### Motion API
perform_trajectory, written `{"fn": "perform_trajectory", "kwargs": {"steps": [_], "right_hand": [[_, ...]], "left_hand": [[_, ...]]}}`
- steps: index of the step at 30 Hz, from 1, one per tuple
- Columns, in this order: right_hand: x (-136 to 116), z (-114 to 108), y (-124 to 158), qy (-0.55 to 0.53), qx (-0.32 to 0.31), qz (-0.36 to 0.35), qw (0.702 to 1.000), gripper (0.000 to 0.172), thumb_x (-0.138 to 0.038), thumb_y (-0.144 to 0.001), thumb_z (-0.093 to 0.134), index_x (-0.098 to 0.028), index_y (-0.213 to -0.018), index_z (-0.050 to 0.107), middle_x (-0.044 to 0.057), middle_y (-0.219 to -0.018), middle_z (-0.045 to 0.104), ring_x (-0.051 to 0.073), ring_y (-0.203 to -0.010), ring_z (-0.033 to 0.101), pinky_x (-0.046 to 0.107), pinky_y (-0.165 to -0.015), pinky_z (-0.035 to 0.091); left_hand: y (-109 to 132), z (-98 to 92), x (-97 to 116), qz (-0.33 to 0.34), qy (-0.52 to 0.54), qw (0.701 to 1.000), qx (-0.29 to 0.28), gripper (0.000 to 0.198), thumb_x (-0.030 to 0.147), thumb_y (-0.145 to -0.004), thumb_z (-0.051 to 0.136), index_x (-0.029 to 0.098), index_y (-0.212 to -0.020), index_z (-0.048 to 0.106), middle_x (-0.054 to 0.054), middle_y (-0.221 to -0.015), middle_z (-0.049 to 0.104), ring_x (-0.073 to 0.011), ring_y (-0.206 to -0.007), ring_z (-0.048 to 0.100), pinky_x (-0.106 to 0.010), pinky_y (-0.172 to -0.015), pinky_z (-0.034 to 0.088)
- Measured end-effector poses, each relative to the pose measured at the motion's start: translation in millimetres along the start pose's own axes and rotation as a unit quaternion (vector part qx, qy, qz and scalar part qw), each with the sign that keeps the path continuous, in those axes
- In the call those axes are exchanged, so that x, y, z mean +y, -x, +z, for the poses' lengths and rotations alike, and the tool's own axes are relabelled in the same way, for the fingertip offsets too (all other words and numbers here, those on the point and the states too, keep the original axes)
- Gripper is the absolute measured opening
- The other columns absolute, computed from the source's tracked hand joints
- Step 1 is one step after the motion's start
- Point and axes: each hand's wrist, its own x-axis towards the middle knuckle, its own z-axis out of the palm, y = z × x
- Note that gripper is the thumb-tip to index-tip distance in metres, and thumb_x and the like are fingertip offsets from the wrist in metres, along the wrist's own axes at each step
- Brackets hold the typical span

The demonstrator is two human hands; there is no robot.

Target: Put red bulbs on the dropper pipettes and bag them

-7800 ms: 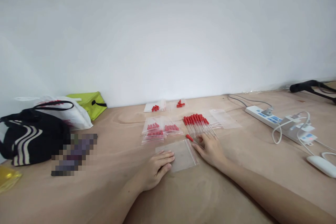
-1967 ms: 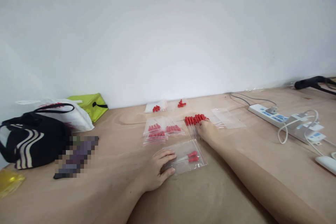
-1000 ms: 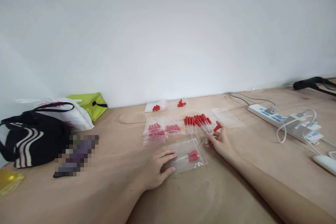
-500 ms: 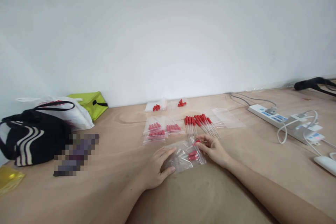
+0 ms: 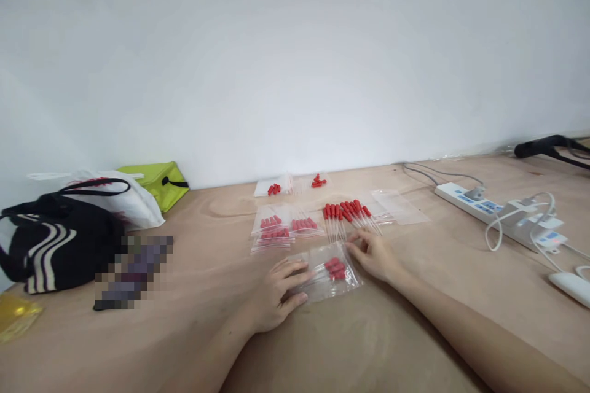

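A clear zip bag (image 5: 318, 291) lies flat on the table in front of me, holding several droppers with red rubber bulbs (image 5: 335, 268) toward its right end. My left hand (image 5: 282, 288) rests at the bag's left edge, fingers spread over the plastic and thumb apart. Beside the bag's upper right corner is my right hand (image 5: 374, 253), its fingers loosely bent and slightly apart, with nothing visible in them. Just beyond it, loose red-bulbed droppers (image 5: 353, 212) are fanned out, their thin clear stems pointing toward me.
Filled bags of droppers (image 5: 276, 232) lie left of the loose ones; two more bags (image 5: 273, 188) sit near the wall. Flat clear bags (image 5: 400, 207) lie to the right. A power strip (image 5: 479, 204) with cables is farther right. A black bag (image 5: 69, 239) and green box (image 5: 163, 184) stand left.
The red-bulbed dropper in my right hand has gone into the bag, and that hand has let go. The bag now lies flatter. My left hand has barely moved.
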Motion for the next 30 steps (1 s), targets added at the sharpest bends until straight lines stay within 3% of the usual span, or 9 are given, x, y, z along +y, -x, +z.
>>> {"fn": "perform_trajectory", "kwargs": {"steps": [3,5,11,16,19,21,24,27,30], "right_hand": [[12,-11,-22,0.105,0.09,0.052,0.989,0.015,-0.027,-0.073,0.048,-0.016,-0.078,0.057,0.006,-0.08,0.058,0.016,-0.07,0.054,0.026,-0.063,0.04],[17,-15,-37,0.159,0.111,0.092,0.977,0.02,-0.028,-0.073,0.048,-0.014,-0.087,0.055,0.008,-0.085,0.059,0.018,-0.075,0.055,0.026,-0.064,0.039],[15,-8,-65,0.21,0.05,0.165,0.962,0.032,-0.018,-0.075,0.044,-0.009,-0.106,0.046,0.013,-0.082,0.062,0.022,-0.077,0.059,0.026,-0.062,0.038],[9,-5,-70,0.204,0.044,0.171,0.963,0.037,-0.013,-0.074,0.043,-0.005,-0.111,0.041,0.016,-0.081,0.062,0.023,-0.076,0.059,0.028,-0.064,0.039],[7,-14,-65,0.191,0.051,0.153,0.968,0.049,-0.013,-0.076,0.04,-0.002,-0.122,0.029,0.015,-0.08,0.061,0.023,-0.076,0.059,0.028,-0.064,0.04],[6,-21,-54,0.144,0.06,0.116,0.981,0.057,-0.016,-0.077,0.04,-0.002,-0.127,0.019,0.009,-0.072,0.059,0.021,-0.069,0.058,0.028,-0.061,0.041],[7,-22,-30,-0.019,0.092,0.067,0.993,0.062,-0.027,-0.077,0.042,-0.01,-0.129,0.013,-0.001,-0.064,0.052,0.016,-0.054,0.054,0.028,-0.054,0.043],[8,-13,-7,-0.205,0.13,0.098,0.965,0.061,-0.041,-0.076,0.045,-0.017,-0.123,0.015,-0.005,-0.064,0.048,0.013,-0.047,0.051,0.027,-0.047,0.045],[7,-2,2,-0.285,0.158,0.118,0.938,0.061,-0.048,-0.07,0.052,-0.02,-0.114,0.02,-0.007,-0.061,0.047,0.013,-0.047,0.053,0.028,-0.048,0.047]], "left_hand": [[-1,-0.5,0,0.017,-0.011,1.0,-0.014,0.034,0.025,-0.084,0.047,0.032,-0.117,0.052,-0.003,-0.129,0.046,-0.0228,-0.12,0.039,-0.049,-0.102,0.025],[-1,-0.6,0,0.019,-0.012,1.0,-0.013,0.035,0.026,-0.084,0.047,0.032,-0.118,0.05,-0.003,-0.129,0.046,-0.0228,-0.12,0.039,-0.049,-0.102,0.025],[0,-0.3,-1,0.011,0.004,1.0,-0.016,0.036,0.028,-0.084,0.046,0.029,-0.12,0.048,-0.004,-0.13,0.045,-0.0221,-0.121,0.038,-0.048,-0.103,0.024],[0,-0.4,-1,0.018,0.016,1.0,-0.01,0.037,0.027,-0.084,0.046,0.028,-0.121,0.047,-0.004,-0.129,0.046,-0.0219,-0.121,0.038,-0.047,-0.104,0.023],[0,-0.5,-1,0.018,0.016,1.0,-0.008,0.039,0.027,-0.084,0.047,0.028,-0.123,0.045,-0.004,-0.129,0.046,-0.0214,-0.121,0.038,-0.046,-0.104,0.023],[0,-0.4,-1,0.015,0.012,1.0,-0.009,0.039,0.027,-0.084,0.047,0.027,-0.123,0.045,-0.004,-0.129,0.046,-0.0215,-0.121,0.038,-0.046,-0.104,0.023],[0,-0.1,0,0.013,0.009,1.0,-0.004,0.038,0.026,-0.084,0.047,0.027,-0.122,0.046,-0.004,-0.128,0.047,-0.0216,-0.12,0.039,-0.047,-0.104,0.024],[0,-0.6,2,0.013,0.013,1.0,0.003,0.038,0.026,-0.083,0.048,0.028,-0.121,0.047,-0.003,-0.128,0.047,-0.0218,-0.12,0.039,-0.046,-0.104,0.024],[0,-1.9,3,0.01,0.014,1.0,0.0,0.038,0.026,-0.083,0.048,0.029,-0.121,0.047,-0.003,-0.128,0.047,-0.0221,-0.12,0.039,-0.047,-0.104,0.024]]}}
